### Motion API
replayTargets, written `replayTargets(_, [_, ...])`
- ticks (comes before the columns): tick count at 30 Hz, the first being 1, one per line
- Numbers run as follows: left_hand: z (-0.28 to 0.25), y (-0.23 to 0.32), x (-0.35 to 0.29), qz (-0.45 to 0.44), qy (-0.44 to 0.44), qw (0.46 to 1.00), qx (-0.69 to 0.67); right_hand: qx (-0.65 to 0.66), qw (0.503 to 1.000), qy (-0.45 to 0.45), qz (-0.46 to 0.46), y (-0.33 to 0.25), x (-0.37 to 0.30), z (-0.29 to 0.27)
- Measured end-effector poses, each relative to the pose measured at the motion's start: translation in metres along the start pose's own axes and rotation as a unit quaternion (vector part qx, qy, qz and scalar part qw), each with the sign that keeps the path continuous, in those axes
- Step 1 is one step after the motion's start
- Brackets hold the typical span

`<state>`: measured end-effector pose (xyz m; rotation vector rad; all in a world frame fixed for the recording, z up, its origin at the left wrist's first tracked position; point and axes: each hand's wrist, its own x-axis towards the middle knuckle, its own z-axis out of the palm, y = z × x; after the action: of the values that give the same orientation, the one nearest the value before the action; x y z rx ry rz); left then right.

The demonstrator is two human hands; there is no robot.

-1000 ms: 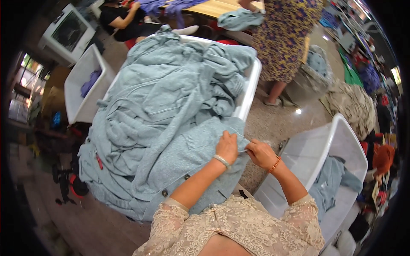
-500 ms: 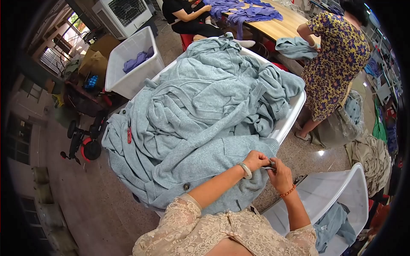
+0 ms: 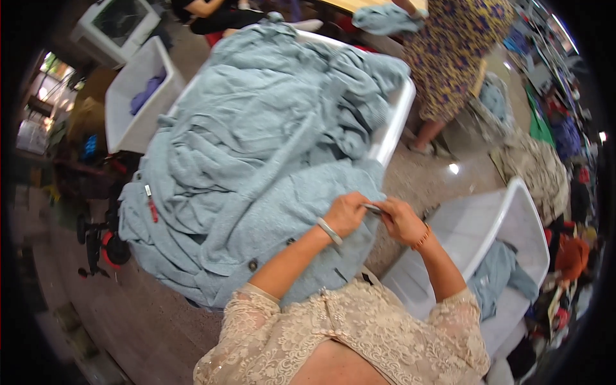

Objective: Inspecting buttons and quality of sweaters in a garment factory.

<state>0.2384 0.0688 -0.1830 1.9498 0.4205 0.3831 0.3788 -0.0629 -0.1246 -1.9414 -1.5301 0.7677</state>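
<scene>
A large heap of grey-blue knit garments [image 3: 250, 122] fills the white bin [image 3: 399, 115] in front of me. On its near side lies a cardigan [image 3: 295, 205] with dark buttons. At the cardigan's right edge, my left hand [image 3: 346, 213] is closed with the fabric pinched in its fingers. My right hand [image 3: 402, 221] grips the same edge just beside it, so a short folded strip shows between the two. Both hands are close together at chest height. A small red tool with a pale tip [image 3: 151, 205] rests on the heap's left side.
On my right a tilted white bin [image 3: 449, 256] holds a few grey-blue garments. Another white bin [image 3: 119, 122] with purple cloth stands far left. A person in a patterned dress [image 3: 449, 58] handles grey-blue cloth at a table. Beige cloth [image 3: 532, 179] is piled at right.
The whole view has shifted, so the heap and bins sit further left and higher. My hands stay on the cardigan edge and are drawn slightly apart, with the fabric strip between them.
</scene>
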Motion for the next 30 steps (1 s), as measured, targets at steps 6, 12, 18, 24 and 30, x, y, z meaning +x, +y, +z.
replayTargets(6, [-0.004,-0.002,-0.001,-0.034,-0.024,0.998,-0.043,0.012,0.998,0.046,-0.041,0.008,-0.002,0.003])
replayTargets(12, [-0.011,0.02,-0.003,-0.04,-0.029,0.998,-0.026,0.2,0.969,-0.007,0.143,0.016,-0.005,0.012])
replayTargets(18, [-0.062,0.034,-0.089,0.017,0.127,0.967,0.22,0.254,0.915,0.25,0.187,0.041,-0.01,0.023])
replayTargets(24, [-0.16,0.057,-0.286,-0.261,0.207,0.83,0.448,0.261,0.907,0.289,0.159,0.02,-0.023,0.016])
replayTargets(30, [-0.143,0.046,-0.377,-0.402,0.254,0.842,0.253,0.172,0.975,0.099,-0.098,-0.094,-0.003,0.076])
